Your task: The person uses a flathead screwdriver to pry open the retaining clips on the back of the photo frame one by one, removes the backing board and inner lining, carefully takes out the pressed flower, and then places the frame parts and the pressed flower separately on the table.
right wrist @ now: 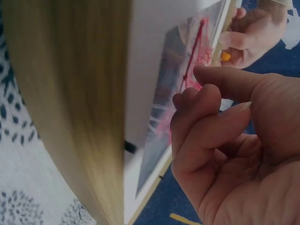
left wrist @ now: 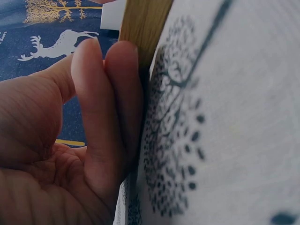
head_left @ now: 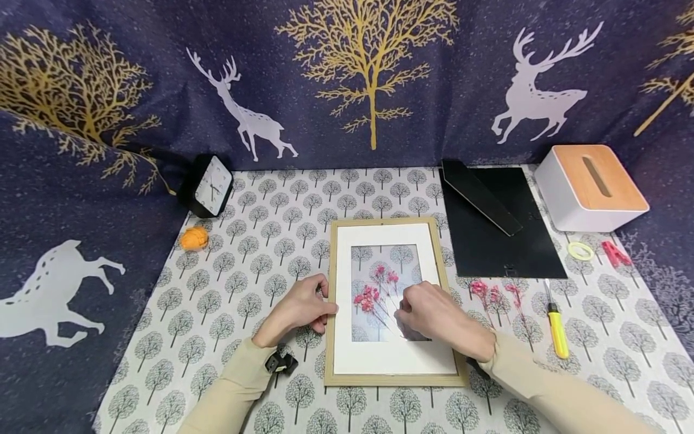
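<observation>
Backdrop cloth [head_left: 347,78], dark blue with gold trees and pale deer, hangs behind and to both sides of the table. Tablecloth [head_left: 260,241], white with grey tree print, covers the working surface.

Black backing board [head_left: 506,232] lies flat right of centre, its stand leg folded up across it. White tissue box [head_left: 588,187] with wooden lid sits at the far right, just beyond the board.

Picture frame [head_left: 391,301], pale wood with a white mat, lies flat in the middle of the table, long side running away from the person. Pink dried flowers [head_left: 371,295] lie inside the mat window, stems pointing toward the near right.

Left hand [head_left: 298,307] rests at the frame's left edge; the left wrist view shows fingers [left wrist: 105,108] held together and pressed straight against the wooden side. Right hand [head_left: 434,313] sits over the window's lower right, fingers curled in; the right wrist view shows fingertips [right wrist: 197,101] pinching at the stems.

Black clock [head_left: 208,185] leans at the far left. Yellow-handled knife [head_left: 555,325] lies right of the frame, loose pink sprigs [head_left: 496,292] between them. Orange ball [head_left: 194,238] sits near the clock. Tape ring [head_left: 580,250] and red clip [head_left: 615,253] lie near the tissue box.
</observation>
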### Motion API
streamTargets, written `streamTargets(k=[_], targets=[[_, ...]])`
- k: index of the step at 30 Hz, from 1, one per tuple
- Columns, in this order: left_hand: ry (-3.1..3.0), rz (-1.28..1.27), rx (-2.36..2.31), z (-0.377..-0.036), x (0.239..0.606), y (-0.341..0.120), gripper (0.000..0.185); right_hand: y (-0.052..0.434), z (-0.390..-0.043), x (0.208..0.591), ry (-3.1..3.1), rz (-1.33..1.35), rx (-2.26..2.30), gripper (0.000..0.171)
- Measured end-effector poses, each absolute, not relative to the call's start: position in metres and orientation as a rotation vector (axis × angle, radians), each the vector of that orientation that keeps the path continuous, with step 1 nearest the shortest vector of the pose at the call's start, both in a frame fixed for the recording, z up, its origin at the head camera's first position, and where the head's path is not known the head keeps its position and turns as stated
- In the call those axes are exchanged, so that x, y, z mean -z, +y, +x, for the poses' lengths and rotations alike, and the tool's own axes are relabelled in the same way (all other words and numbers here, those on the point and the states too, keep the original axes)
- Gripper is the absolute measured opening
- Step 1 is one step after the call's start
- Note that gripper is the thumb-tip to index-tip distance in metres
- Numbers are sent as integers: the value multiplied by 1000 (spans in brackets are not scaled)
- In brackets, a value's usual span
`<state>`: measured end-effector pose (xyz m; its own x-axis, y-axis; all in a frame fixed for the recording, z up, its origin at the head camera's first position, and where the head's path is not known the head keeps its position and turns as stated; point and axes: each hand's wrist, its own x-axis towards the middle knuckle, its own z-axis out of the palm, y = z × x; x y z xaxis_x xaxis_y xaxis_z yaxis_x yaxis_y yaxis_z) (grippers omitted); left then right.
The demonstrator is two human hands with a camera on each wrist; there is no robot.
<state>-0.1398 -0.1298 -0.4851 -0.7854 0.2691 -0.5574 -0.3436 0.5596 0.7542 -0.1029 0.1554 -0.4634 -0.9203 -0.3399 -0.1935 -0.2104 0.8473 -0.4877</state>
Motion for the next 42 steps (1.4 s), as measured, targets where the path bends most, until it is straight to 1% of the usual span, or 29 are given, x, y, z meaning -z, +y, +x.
streamTargets(k=[2, 5, 10, 14, 16, 19, 23, 30, 37, 42], targets=[[2148, -61, -1229, -140, 486, -130, 31, 155, -104, 465, 2744, -425, 697, 40], [2147, -54, -1233, -140, 486, -130, 31, 154, -104, 465, 2739, -401, 699, 39], [2152, -45, -1228, -139, 485, -129, 31, 153, -105, 460, 2723, -328, 669, 33], [2159, -52, -1221, -139, 485, -129, 31, 153, -106, 461, 2707, -318, 678, 33], [2162, -54, -1218, -139, 485, -129, 31, 153, -107, 463, 2711, -333, 703, 34], [2159, -56, -1220, -139, 486, -129, 31, 157, -109, 477, 2726, -364, 724, 34], [2161, -46, -1224, -139, 486, -128, 31, 159, -110, 480, 2735, -375, 730, 32], [2172, -32, -1222, -140, 487, -128, 30, 157, -107, 470, 2773, -391, 726, 22], [2173, -39, -1226, -139, 487, -128, 30, 164, -104, 456, 2766, -394, 770, 23], [2181, -47, -1215, -140, 488, -128, 30, 176, -97, 445, 2781, -374, 799, 20]])
